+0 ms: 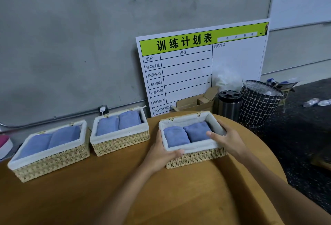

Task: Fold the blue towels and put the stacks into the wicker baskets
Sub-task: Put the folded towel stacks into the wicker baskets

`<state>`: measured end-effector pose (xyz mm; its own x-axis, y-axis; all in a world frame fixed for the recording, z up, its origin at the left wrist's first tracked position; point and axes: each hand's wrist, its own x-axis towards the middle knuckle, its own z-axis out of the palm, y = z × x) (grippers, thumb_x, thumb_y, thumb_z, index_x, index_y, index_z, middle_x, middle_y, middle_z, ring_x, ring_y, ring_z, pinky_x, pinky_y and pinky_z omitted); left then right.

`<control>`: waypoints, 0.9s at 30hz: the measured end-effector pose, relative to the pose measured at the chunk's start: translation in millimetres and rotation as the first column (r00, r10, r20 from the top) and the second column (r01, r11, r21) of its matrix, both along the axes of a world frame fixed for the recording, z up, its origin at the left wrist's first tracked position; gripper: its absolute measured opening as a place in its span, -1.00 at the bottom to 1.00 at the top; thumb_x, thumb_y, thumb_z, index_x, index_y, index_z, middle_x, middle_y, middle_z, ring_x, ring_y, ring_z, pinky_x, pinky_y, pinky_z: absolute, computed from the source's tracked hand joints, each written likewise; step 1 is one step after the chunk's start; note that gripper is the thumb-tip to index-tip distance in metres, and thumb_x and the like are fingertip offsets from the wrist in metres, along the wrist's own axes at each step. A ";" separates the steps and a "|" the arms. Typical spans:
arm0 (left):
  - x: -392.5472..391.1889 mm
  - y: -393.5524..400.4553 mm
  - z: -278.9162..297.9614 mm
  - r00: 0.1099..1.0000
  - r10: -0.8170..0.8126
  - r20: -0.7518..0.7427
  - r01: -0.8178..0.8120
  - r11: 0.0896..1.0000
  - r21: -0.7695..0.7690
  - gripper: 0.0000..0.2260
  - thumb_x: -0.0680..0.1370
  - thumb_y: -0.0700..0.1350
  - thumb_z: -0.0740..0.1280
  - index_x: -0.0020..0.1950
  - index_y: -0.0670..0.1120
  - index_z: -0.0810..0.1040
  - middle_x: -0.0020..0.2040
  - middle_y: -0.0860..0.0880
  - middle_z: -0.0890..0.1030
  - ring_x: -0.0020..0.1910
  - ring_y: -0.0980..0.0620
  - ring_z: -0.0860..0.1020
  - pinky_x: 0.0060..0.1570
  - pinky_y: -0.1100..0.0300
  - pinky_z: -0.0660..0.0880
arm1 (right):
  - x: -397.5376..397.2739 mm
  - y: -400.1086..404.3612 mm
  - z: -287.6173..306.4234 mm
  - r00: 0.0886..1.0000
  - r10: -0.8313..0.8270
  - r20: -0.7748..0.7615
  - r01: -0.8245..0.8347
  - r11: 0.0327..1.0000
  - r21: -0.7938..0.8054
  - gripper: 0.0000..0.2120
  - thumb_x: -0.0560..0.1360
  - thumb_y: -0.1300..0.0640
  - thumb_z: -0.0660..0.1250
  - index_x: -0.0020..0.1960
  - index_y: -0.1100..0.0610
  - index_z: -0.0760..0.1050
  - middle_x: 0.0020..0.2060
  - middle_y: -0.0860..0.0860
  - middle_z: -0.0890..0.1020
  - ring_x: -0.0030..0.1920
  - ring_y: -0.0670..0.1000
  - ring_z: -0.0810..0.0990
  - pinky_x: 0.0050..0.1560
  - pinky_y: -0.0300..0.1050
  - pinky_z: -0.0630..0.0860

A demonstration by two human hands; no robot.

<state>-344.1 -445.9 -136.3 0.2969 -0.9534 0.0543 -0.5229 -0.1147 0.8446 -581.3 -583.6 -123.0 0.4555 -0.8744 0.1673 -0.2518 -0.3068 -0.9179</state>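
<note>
Three wicker baskets with white cloth liners stand in a row on the wooden table (107, 189). The left basket (53, 162) holds two folded blue towels (52, 139) side by side. So does the middle basket (121, 143), with its blue towels (118, 123). The right basket (197, 158) holds two folded blue towels (186, 134). My left hand (161, 153) grips its front left corner, thumb over the rim. My right hand (227, 138) grips its right wall, thumb inside against a towel.
A white planning board (202, 67) leans on the grey wall behind the table. On the floor to the right stand a cardboard box (193, 103), a metal bin (229, 104) and a checked black hamper (259, 103). The table's rounded edge curves just right of the right basket.
</note>
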 end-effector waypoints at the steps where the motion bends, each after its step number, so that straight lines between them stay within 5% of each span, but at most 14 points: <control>1: 6.2 -10.9 -1.7 1.000 0.010 -0.006 -0.010 1.000 -0.001 0.15 0.20 0.39 0.58 0.60 0.18 -0.01 0.48 0.23 0.37 0.42 0.20 0.39 0.39 0.05 0.43 | 5.8 -16.0 -2.8 1.000 0.003 -0.011 -0.003 1.000 0.001 -0.24 0.35 -0.25 0.53 0.45 -0.01 0.39 0.17 -0.20 0.59 0.11 -0.19 0.59 0.07 -0.26 0.57; 4: 22.6 -39.1 -0.6 1.000 0.021 -0.021 -0.022 1.000 -0.021 0.14 0.22 0.38 0.58 0.60 0.12 0.00 0.50 0.18 0.34 0.45 0.17 0.36 0.42 0.06 0.39 | 26.0 -54.2 -6.0 0.999 0.037 -0.027 -0.036 0.999 0.011 -0.16 0.28 -0.39 0.50 0.44 -0.04 0.40 0.23 -0.14 0.59 0.19 -0.10 0.58 0.25 0.06 0.55; 13: 66.0 -100.6 -2.9 0.993 0.071 -0.096 -0.076 0.996 -0.043 0.08 0.25 0.30 0.60 0.60 0.10 0.06 0.50 0.16 0.33 0.44 0.13 0.36 0.43 0.03 0.38 | 86.1 -123.3 -9.5 0.997 0.071 -0.009 -0.071 0.997 0.036 -0.30 0.41 -0.15 0.49 0.45 0.05 0.34 0.10 -0.20 0.51 0.09 -0.12 0.54 0.01 -0.23 0.51; 19: 73.5 -117.3 -5.2 0.979 0.101 -0.178 -0.111 0.993 -0.050 -0.06 0.39 0.07 0.60 0.60 0.07 0.09 0.49 0.12 0.34 0.45 0.10 0.35 0.35 0.17 0.37 | 99.5 -145.8 -12.6 0.997 0.076 -0.009 -0.075 0.997 0.035 -0.07 0.23 -0.41 0.50 0.46 0.00 0.35 0.19 -0.12 0.55 0.17 -0.06 0.56 0.24 0.07 0.56; 27: 81.3 -128.2 -3.0 0.948 0.147 -0.281 -0.157 0.988 -0.012 -0.16 0.43 -0.11 0.57 0.57 0.04 0.15 0.48 0.04 0.38 0.41 0.04 0.40 0.23 0.18 0.45 | 111.1 -158.0 -13.5 0.996 0.087 0.011 -0.088 0.995 0.056 -0.05 0.19 -0.45 0.50 0.45 -0.04 0.35 0.17 -0.14 0.57 0.14 -0.06 0.58 0.21 0.09 0.58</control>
<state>-262.9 -574.1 -139.4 0.4460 -0.8948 -0.0195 -0.2453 -0.1432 0.9588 -470.2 -741.5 -136.5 0.5295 -0.8394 0.1228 -0.2188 -0.2750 -0.9362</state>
